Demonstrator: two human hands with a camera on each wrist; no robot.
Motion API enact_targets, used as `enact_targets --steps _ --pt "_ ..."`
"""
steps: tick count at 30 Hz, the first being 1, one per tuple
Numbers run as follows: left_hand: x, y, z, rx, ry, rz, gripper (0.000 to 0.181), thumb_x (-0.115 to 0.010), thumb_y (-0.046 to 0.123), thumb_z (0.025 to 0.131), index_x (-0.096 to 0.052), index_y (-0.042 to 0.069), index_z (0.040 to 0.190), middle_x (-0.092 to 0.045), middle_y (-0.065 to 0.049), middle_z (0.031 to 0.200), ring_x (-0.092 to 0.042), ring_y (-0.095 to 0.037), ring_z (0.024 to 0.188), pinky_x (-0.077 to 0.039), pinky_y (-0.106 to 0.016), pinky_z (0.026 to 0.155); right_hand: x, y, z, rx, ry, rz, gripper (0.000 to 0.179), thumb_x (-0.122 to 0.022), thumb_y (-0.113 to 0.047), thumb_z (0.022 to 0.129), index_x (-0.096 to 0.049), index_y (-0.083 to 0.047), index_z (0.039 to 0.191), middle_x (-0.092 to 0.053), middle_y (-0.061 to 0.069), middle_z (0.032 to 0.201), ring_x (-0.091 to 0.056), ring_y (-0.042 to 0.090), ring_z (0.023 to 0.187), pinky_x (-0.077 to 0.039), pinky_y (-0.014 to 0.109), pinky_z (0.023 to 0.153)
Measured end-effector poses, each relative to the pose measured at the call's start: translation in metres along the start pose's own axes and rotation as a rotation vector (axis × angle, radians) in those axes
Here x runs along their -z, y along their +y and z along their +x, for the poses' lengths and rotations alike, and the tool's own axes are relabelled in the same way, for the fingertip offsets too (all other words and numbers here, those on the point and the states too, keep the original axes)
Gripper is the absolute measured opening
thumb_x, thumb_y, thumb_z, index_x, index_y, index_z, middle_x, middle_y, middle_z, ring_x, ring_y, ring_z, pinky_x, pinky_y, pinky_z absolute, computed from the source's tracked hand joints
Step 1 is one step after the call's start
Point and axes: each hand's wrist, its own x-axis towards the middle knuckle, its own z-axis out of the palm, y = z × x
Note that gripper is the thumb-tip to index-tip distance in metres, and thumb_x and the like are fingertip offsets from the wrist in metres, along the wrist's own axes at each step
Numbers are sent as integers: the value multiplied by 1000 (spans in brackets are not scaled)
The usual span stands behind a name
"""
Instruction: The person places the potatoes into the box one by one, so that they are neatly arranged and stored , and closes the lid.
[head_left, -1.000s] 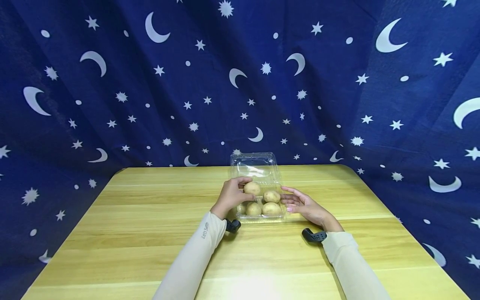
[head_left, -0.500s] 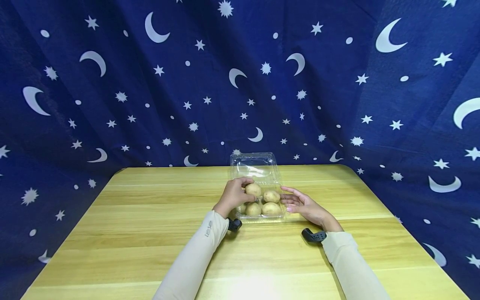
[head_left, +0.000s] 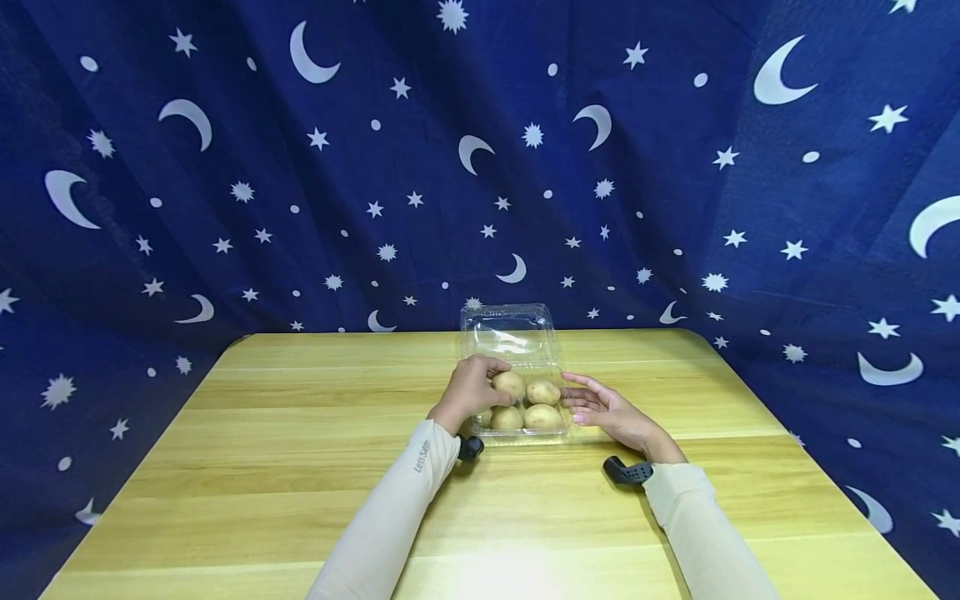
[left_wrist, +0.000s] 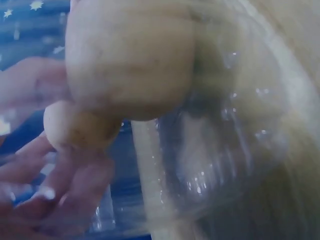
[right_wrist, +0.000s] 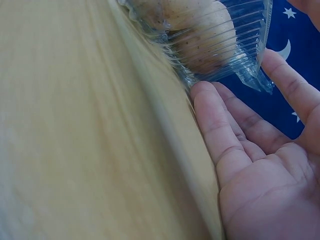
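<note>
A clear plastic clamshell box (head_left: 517,438) with several potatoes in it stands near the table's far edge, its lid (head_left: 512,333) raised at the back. My left hand (head_left: 468,388) reaches in from the left and grips the back-left potato (head_left: 509,384) between thumb and fingers. In the left wrist view, the gripped potato (left_wrist: 80,127) shows blurred through the plastic, behind a larger, nearer potato (left_wrist: 130,55). My right hand (head_left: 611,414) lies along the box's right side with fingers extended. In the right wrist view, its fingertips (right_wrist: 204,91) are at the ribbed plastic wall (right_wrist: 245,35).
Two potatoes, one at back right (head_left: 543,392) and one at front right (head_left: 542,417), sit beside a front-middle potato (head_left: 507,418). The wooden table (head_left: 337,400) ends at a dark blue curtain (head_left: 420,167) with moons and stars.
My left hand has shifted slightly to the right with its potato, which now sits a little lower and closer to the back-right one. The right hand has stayed in place.
</note>
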Motion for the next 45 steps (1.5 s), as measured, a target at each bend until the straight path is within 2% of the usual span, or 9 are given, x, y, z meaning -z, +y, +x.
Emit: enact_targets --steps 4,12,20,25,29,37,42,45 --pt "0 1 1 -10 -16 20 50 -96 12 78 -79 4 124 -78 -11 119 -72 -27 106 -57 -41 98 0 -1 -1 2 4 0 78 -66 1 104 -21 8 167 -46 23 159 -57 10 132 -53 26 107" --pt "0 2 0 -18 -22 50 43 -96 15 80 -80 3 118 -79 -10 113 -73 -25 103 -58 -40 98 -1 -2 -2 13 0 -2 77 -64 1 105 -18 11 166 -35 41 160 -57 10 131 -52 26 107" --pt "-1 -1 -1 -32 -13 44 43 -96 17 80 -80 2 118 -80 -10 113 -74 -26 106 -58 -39 100 -1 -3 0 -8 10 -1 77 -62 5 104 -18 9 167 -39 33 160 -57 10 132 -54 27 106" --pt "0 0 -2 -19 -16 12 42 -95 15 82 -80 2 119 -79 -11 119 -75 -28 110 -59 -40 101 -2 -3 -1 -10 6 4 78 -63 3 104 -19 8 168 -41 29 161 -57 9 132 -54 27 106" --pt "1 0 -3 -19 -13 -8 41 -94 11 82 -79 1 120 -79 -13 122 -75 -30 113 -59 -41 101 -2 -3 -1 -3 2 3 78 -64 3 105 -18 9 167 -42 30 160 -56 9 132 -54 27 106" --pt "4 3 -6 -25 -3 -35 39 -91 6 84 -79 0 121 -78 -15 123 -73 -34 117 -58 -44 103 -2 -3 -2 -1 2 1 77 -63 1 106 -18 9 167 -32 43 161 -56 9 132 -53 26 106" --pt "7 4 -8 -15 1 -39 37 -89 5 87 -79 1 123 -78 -14 126 -72 -34 121 -57 -46 106 -1 -3 -2 2 3 1 78 -64 0 106 -18 9 167 -31 43 162 -56 12 133 -54 27 106" --pt "8 3 -10 -11 2 -55 36 -87 5 89 -78 1 124 -77 -13 126 -71 -34 122 -57 -47 106 -1 -3 -2 1 2 2 78 -65 -1 106 -19 8 168 -37 37 161 -56 12 133 -54 27 106"
